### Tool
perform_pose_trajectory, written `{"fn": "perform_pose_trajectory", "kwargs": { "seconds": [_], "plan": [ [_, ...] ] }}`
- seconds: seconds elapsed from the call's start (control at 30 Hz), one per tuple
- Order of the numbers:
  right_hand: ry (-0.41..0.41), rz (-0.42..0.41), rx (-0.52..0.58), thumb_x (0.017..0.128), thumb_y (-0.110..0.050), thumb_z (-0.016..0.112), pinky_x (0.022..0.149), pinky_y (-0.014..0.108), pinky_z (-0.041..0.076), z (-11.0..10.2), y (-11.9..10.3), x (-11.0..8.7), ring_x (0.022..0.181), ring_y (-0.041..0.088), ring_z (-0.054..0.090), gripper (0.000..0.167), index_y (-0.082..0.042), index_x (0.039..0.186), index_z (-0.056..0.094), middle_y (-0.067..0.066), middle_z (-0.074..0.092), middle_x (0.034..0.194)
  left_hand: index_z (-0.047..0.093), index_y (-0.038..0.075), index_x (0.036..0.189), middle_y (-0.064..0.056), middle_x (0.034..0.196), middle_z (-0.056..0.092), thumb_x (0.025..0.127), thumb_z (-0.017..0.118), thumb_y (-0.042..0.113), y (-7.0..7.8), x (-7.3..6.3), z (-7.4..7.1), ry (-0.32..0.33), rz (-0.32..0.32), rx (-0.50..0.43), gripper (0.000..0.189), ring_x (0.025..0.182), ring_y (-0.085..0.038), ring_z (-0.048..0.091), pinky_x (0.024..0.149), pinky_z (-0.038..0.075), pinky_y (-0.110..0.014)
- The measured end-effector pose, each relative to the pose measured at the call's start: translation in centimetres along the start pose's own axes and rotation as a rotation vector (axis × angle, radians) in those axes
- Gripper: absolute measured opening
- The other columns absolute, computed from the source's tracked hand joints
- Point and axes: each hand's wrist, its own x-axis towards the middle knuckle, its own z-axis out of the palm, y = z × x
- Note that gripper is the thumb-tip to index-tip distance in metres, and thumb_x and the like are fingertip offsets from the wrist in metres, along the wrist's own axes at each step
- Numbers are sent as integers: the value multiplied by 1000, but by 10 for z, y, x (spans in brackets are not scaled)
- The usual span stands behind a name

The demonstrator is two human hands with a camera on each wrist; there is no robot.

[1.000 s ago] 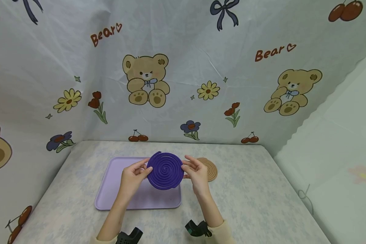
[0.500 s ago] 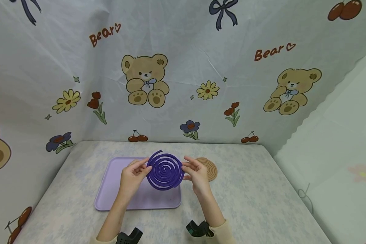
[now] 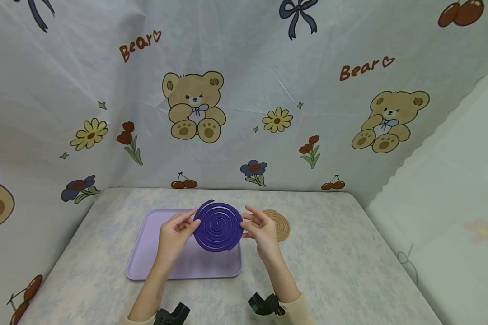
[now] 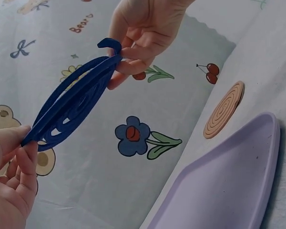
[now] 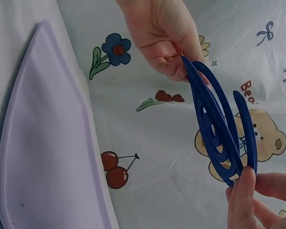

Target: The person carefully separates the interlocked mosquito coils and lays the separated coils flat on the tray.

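Between the two hands a flat purple spiral coil (image 3: 218, 226) is held up over the tray, its round face toward the head camera. My left hand (image 3: 175, 231) pinches its left edge between thumb and fingers. At the opposite edge, my right hand (image 3: 262, 229) pinches with the thumb in front, some fingers extended. In the left wrist view the spiral coil (image 4: 76, 98) appears edge-on and dark blue, its turns slightly spread and a loose outer end curling near the right hand. The right wrist view shows the coil's free outer strip (image 5: 248, 126) standing apart from the inner turns.
A lilac tray (image 3: 146, 266) lies on the pale marbled table (image 3: 341, 266), beneath and left of the hands. Behind the right hand, a tan spiral coil (image 3: 282, 225) lies on the table. A cloth (image 3: 244, 90) printed with bears hangs at the back.
Gaps between the purple coil's turns widened half a second ago and are narrower now. Both hands and the coil have shifted slightly left. The tray and tan coil stay put.
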Motion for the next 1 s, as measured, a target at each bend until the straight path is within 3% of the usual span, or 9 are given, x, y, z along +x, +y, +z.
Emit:
{"fn": "perform_pose_trajectory", "kwargs": {
  "seconds": [0.23,0.47,0.63,0.9,1.0],
  "plan": [
    [25,80,23,81,13,60,54,19,55,-3,-1,3,68,7,67,48,6,128,54,-1,71,84,68,-4,110,1,82,57,81,73,6,-1,1,1,-27,24,1,31,70,-1,56,61,51,-11],
    [0,21,7,81,13,60,55,20,56,-3,-1,2,69,7,66,49,7,129,52,-2,69,90,66,-8,111,5,79,57,83,71,2,-1,2,-1,-38,29,-24,31,65,1,55,58,51,-12],
    [-6,53,46,80,15,58,54,20,55,-1,-3,1,68,8,66,49,9,128,52,-3,69,85,65,-9,113,7,79,56,84,70,3,-1,2,-6,-75,22,-16,32,66,1,54,59,51,-12],
    [-18,151,76,81,14,57,54,20,55,-2,-6,0,68,7,66,48,10,128,51,-5,69,78,69,-2,111,2,83,57,83,71,8,-4,2,-8,-130,119,62,29,74,0,53,62,49,-13],
    [-26,144,78,81,14,57,55,20,55,-3,-6,0,69,7,66,47,8,128,51,-4,69,81,69,0,111,2,84,57,84,71,8,-4,1,-8,-133,138,78,29,74,-1,53,62,49,-13]
  ]
}}
